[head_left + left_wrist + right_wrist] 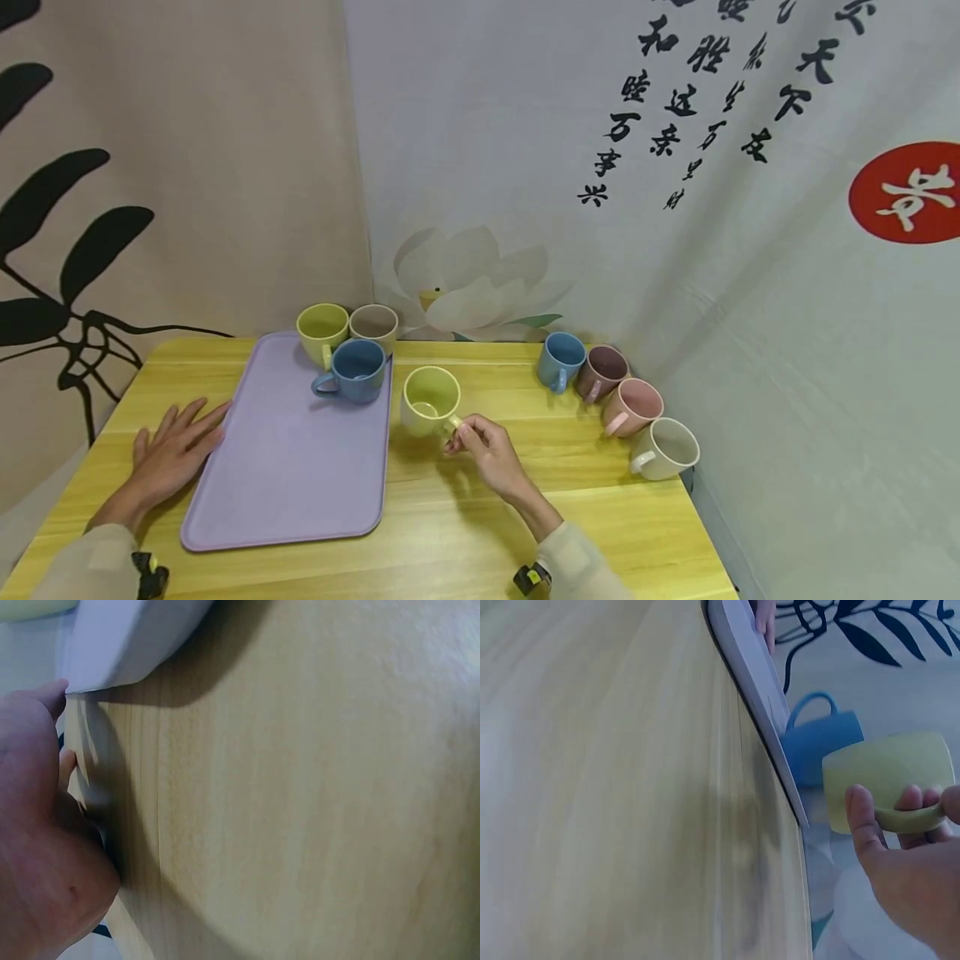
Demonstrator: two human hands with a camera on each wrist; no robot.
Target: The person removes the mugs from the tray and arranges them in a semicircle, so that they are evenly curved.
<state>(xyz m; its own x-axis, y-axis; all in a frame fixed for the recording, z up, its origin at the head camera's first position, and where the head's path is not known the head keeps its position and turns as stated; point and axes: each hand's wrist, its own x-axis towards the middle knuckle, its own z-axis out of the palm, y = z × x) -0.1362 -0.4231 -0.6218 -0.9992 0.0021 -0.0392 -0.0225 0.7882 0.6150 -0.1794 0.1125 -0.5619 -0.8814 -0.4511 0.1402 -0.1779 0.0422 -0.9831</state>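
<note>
A yellow-green mug (431,400) is held by its handle in my right hand (491,457), just right of the purple tray (300,475). In the right wrist view this mug (885,776) appears raised off the table, with thumb and fingers around the handle. My left hand (171,450) lies with fingers spread at the tray's left edge, fingertips touching the rim. On the tray's far right corner stand a blue mug (360,372), another yellow-green mug (322,332) and a beige mug (374,326), close together.
Along the right edge of the wooden table (540,525) runs a row of mugs: blue (562,361), dark purple (602,372), pink (633,406) and cream (665,448). Fabric backdrops (480,150) with printed leaves and characters rise behind the table.
</note>
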